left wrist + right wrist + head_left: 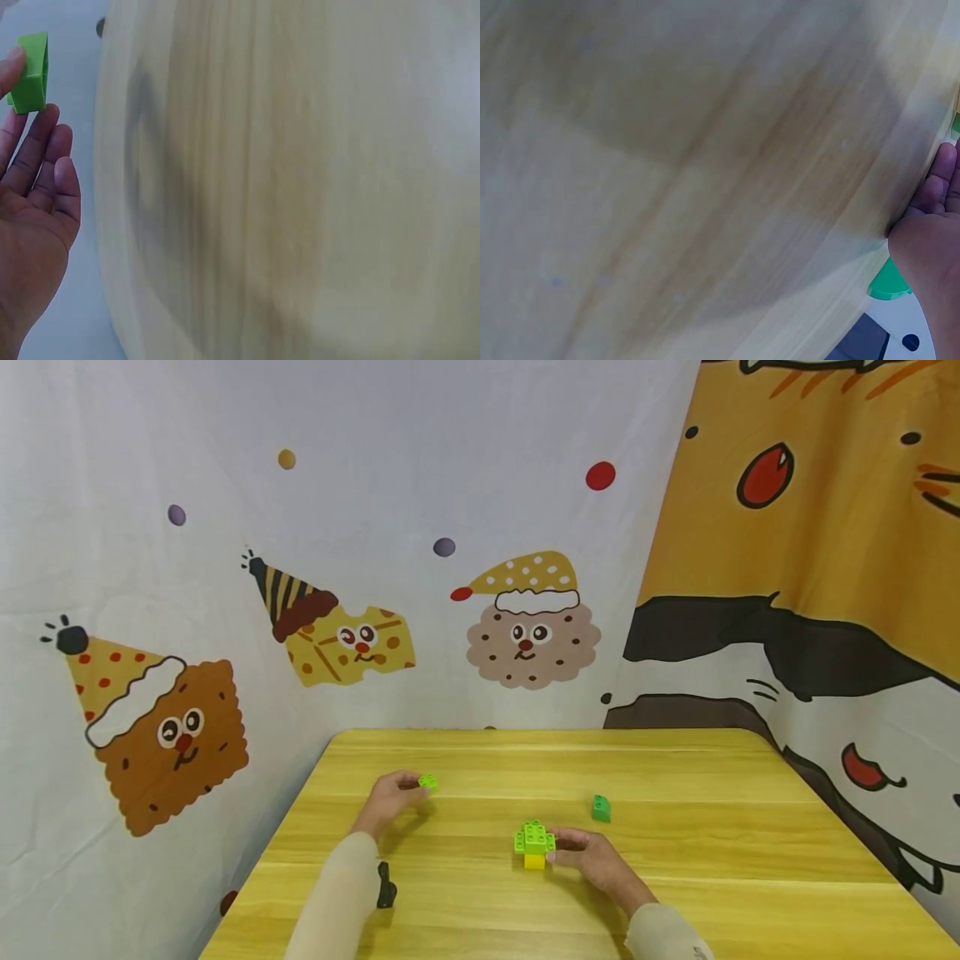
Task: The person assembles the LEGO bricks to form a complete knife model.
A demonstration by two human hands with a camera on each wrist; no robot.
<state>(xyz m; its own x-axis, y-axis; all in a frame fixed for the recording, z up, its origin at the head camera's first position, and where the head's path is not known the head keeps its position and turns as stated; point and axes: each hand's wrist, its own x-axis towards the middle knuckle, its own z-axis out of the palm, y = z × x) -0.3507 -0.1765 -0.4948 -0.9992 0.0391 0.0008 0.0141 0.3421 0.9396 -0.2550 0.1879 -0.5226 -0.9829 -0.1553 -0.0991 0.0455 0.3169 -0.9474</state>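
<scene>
My left hand [392, 800] pinches a small lime green toy brick [427, 782] between thumb and fingers, above the left part of the table. The left wrist view shows that brick [31, 75] from the side, gripped at the fingertips. Toward the middle, my right hand [592, 858] holds the right side of a small brick build [535, 837]. Lime green studded bricks form its wider top, and a yellow brick [535, 862] forms its base. In the right wrist view the right hand [937, 240] sits at the edge, and the build is mostly out of sight.
A darker green brick with a curved side [602, 809] lies behind my right hand on the wooden table [712, 835]. A small black object [386, 887] shows beside the left sleeve. Behind the table hangs a cloth [420, 485] with cartoon prints.
</scene>
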